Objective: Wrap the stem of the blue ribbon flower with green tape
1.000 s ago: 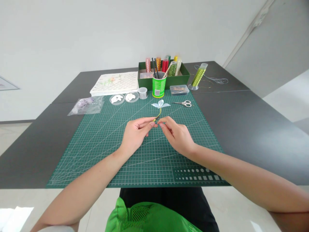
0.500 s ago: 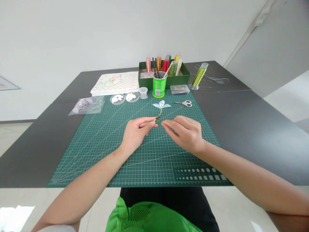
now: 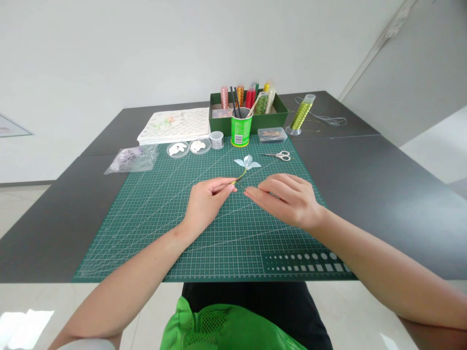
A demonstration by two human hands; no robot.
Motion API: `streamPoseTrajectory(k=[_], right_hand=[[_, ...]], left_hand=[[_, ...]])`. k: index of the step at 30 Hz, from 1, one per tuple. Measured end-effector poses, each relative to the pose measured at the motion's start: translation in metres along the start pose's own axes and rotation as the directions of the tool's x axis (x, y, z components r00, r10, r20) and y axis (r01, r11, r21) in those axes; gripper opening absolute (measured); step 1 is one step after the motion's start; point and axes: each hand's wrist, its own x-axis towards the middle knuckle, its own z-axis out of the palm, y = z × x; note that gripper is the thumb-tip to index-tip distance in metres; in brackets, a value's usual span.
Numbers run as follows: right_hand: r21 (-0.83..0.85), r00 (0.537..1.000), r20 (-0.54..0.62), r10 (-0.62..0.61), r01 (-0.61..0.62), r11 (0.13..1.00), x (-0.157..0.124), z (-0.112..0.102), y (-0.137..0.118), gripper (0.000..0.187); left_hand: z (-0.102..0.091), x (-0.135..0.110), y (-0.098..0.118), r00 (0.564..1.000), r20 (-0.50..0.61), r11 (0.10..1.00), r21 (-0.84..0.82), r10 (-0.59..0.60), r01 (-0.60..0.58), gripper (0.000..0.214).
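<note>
Between the thumb and fingers of my left hand (image 3: 208,200) is the thin stem of an artificial flower (image 3: 248,162). The flower has pale blue petals, and its yellow-green stem slants up and away from my fingertips, with a dark stretch near them. Just right of the stem, apart from it, is my right hand (image 3: 290,198). Its fingers are curled and its thumb and forefinger tips come together; anything fine held there is too small to make out. Both hands are above the green cutting mat (image 3: 219,253).
Scissors (image 3: 280,155), a green cup (image 3: 241,131) with sticks and a clear box (image 3: 272,135) stand beyond the flower. Behind are a green box (image 3: 251,125) of thread spools and a lone green spool (image 3: 302,115). White pieces lie in dishes (image 3: 178,149) near a plastic bag (image 3: 133,159).
The flower head has turned and shifted slightly right and down. My right hand has moved a little right, away from the stem, while my left hand stays nearly in place.
</note>
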Motion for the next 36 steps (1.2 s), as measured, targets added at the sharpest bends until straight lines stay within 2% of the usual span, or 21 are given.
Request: streamPoseTrajectory(k=[2,5,7,10,15,19,24,27,31,36], right_hand=[[-0.001,1.000,-0.008,-0.023,0.023,1.000,0.001,-0.002,0.001,0.017],[0.012,1.000,-0.013,-0.024,0.024,1.000,0.002,-0.003,0.003,0.016],[0.041,1.000,0.003,0.012,-0.012,0.999,0.001,-0.002,0.005,0.015],[0.083,0.995,0.040,0.091,-0.094,0.992,-0.002,0.000,0.006,0.015],[0.192,0.980,0.088,0.180,-0.194,0.962,-0.004,0.003,0.009,0.017],[0.268,0.951,0.207,0.230,-0.281,0.922,-0.002,0.001,0.012,0.021],[0.363,0.926,0.295,0.235,-0.336,0.869,0.001,-0.003,0.014,0.022],[0.420,0.912,0.338,0.234,-0.369,0.830,0.001,-0.003,0.015,0.023],[0.472,0.865,0.426,0.264,-0.462,0.751,-0.003,0.001,0.019,0.019],[0.488,0.782,0.531,0.327,-0.597,0.637,-0.009,0.008,0.024,0.016]], left_hand=[[0.000,0.000,-0.002,0.999,0.050,1.000,0.023,0.010,-0.011,0.022],[0.001,0.000,-0.004,0.978,0.206,0.995,0.094,0.023,-0.043,0.018],[0.002,0.000,-0.006,0.951,0.308,0.987,0.151,-0.001,-0.047,0.016],[0.003,-0.001,-0.007,0.926,0.375,0.985,0.170,-0.035,-0.031,0.017],[0.004,-0.004,-0.006,0.908,0.412,0.989,0.150,-0.068,0.006,0.020],[0.006,-0.006,-0.003,0.907,0.415,0.990,0.137,-0.067,0.011,0.017],[0.006,-0.010,0.000,0.894,0.438,0.989,0.148,-0.091,0.028,0.015],[0.006,-0.012,0.002,0.886,0.461,0.988,0.152,-0.052,-0.021,0.011],[0.006,-0.014,0.006,0.859,0.512,0.983,0.158,-0.002,-0.092,0.011],[0.005,-0.014,0.008,0.851,0.525,0.979,0.180,-0.011,-0.098,0.014]])
